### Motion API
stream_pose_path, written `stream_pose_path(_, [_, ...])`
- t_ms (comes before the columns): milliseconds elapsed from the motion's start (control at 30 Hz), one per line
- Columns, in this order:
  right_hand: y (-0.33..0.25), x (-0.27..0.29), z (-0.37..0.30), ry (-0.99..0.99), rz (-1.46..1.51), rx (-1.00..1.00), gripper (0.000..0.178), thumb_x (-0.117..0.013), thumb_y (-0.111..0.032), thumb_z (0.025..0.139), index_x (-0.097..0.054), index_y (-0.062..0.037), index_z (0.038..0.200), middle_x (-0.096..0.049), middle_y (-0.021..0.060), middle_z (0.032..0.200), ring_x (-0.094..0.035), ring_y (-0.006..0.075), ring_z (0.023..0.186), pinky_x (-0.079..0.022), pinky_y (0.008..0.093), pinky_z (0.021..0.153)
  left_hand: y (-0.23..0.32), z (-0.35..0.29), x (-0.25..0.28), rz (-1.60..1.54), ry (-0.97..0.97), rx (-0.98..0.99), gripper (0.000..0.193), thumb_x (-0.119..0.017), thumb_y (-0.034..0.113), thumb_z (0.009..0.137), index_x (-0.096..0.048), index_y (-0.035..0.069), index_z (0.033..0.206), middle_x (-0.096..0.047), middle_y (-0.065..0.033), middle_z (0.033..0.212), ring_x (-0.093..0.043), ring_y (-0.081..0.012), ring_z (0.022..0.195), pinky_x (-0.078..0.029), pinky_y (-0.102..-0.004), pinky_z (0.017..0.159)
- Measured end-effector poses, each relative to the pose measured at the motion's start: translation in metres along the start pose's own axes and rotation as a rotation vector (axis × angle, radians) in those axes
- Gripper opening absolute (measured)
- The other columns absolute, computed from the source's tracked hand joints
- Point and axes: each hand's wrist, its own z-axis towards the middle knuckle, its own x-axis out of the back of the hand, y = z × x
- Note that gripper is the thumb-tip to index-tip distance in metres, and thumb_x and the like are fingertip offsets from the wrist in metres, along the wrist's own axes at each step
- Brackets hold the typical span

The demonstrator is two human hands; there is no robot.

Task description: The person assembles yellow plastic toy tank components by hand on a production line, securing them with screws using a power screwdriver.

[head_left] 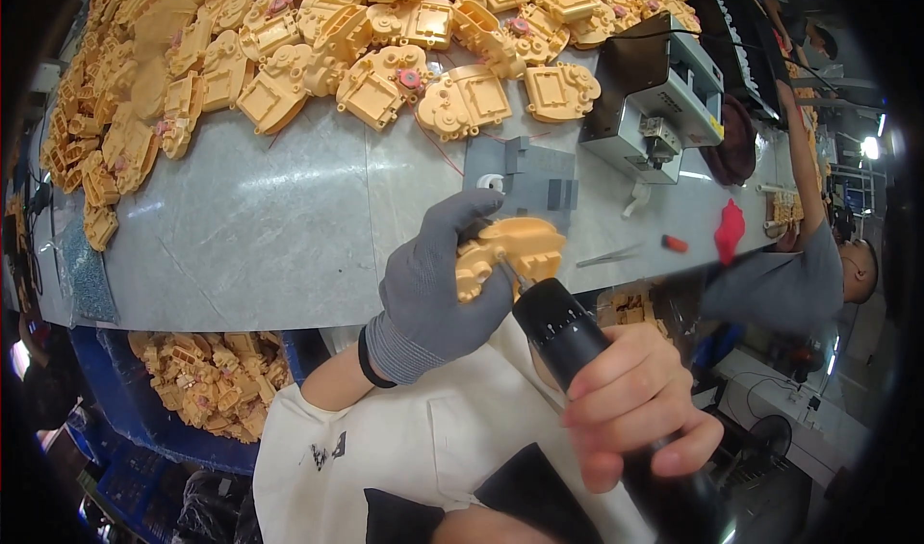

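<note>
Grey table (279, 207); gloved left hand (423, 279) holding curved, knobbly yellow housing (529, 240).

One gloved hand (428, 279), one bare hand (635, 400), one power screwdriver (558, 323), one held housing (529, 241)
On one tabletop (289, 226): one boxy machine (616, 111), one pair of tweezers (608, 255), one small red piece (675, 244), heaped yellow housings (467, 101) too many to count

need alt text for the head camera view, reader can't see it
A gray-gloved left hand holds a yellow plastic part while the bare right hand grips a black power screwdriver aimed at it. Beyond, a heap of similar yellow parts covers the far side of a gray table, with a boxy machine on the right.
</note>
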Motion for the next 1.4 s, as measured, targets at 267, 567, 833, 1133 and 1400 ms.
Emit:
stream_pose_path(267, [0.000,-0.001,-0.002,0.009,-0.008,-0.012,0.039,-0.066,0.007,0.067,-0.040,-0.0063,0.092,-0.057,0.0081,0.062,-0.057,0.0198,0.046,-0.052,0.0319,0.046,-0.003,-0.002,0.001,-0.014,-0.001,0.012,0.053,-0.064,0.002,0.070,-0.043,0.003,0.118,-0.059,-0.0124,0.085,-0.062,-0.0188,0.078,-0.049,-0.0287,0.072])
stream_pose_path(567, [0.001,0.001,-0.001,-0.006,-0.003,-0.036,0.039,-0.066,0.007,0.067,-0.039,-0.0060,0.091,-0.057,0.0085,0.062,-0.057,0.0193,0.046,-0.051,0.0321,0.046,-0.002,-0.001,-0.001,-0.001,0.009,-0.005,0.051,-0.064,0.001,0.070,-0.043,0.003,0.117,-0.060,-0.0125,0.084,-0.062,-0.0200,0.076,-0.049,-0.0286,0.071])
stream_pose_path(833, [-0.004,-0.016,-0.004,-0.010,-0.151,0.005,0.033,-0.069,-0.002,0.073,-0.042,-0.0074,0.091,-0.057,0.0010,0.063,-0.057,0.0108,0.048,-0.048,0.0225,0.049,-0.001,-0.011,0.002,0.094,-0.056,-0.189,0.048,-0.065,0.003,0.067,-0.049,0.002,0.113,-0.061,-0.0169,0.090,-0.064,-0.0302,0.074,-0.052,-0.0331,0.062])
stream_pose_path(1133, [-0.006,0.005,-0.005,0.211,-0.105,-0.040,0.040,-0.064,-0.005,0.074,-0.041,-0.0083,0.106,-0.056,0.0031,0.066,-0.057,0.0137,0.053,-0.051,0.0266,0.058,-0.048,-0.002,0.006,0.072,0.199,-0.314,0.059,-0.066,-0.005,0.063,-0.046,0.002,0.118,-0.058,-0.0161,0.094,-0.060,-0.0308,0.072,-0.049,-0.0357,0.064])
stream_pose_path(1400, [-0.001,0.007,-0.005,0.287,-0.120,0.020,0.039,-0.062,-0.007,0.076,-0.041,-0.0083,0.108,-0.054,0.0013,0.066,-0.054,0.0122,0.050,-0.046,0.0254,0.056,-0.031,0.005,0.024,-0.009,0.147,-0.618,0.057,-0.061,-0.015,0.055,-0.047,0.003,0.107,-0.056,-0.0148,0.098,-0.059,-0.0335,0.084,-0.049,-0.0395,0.072])
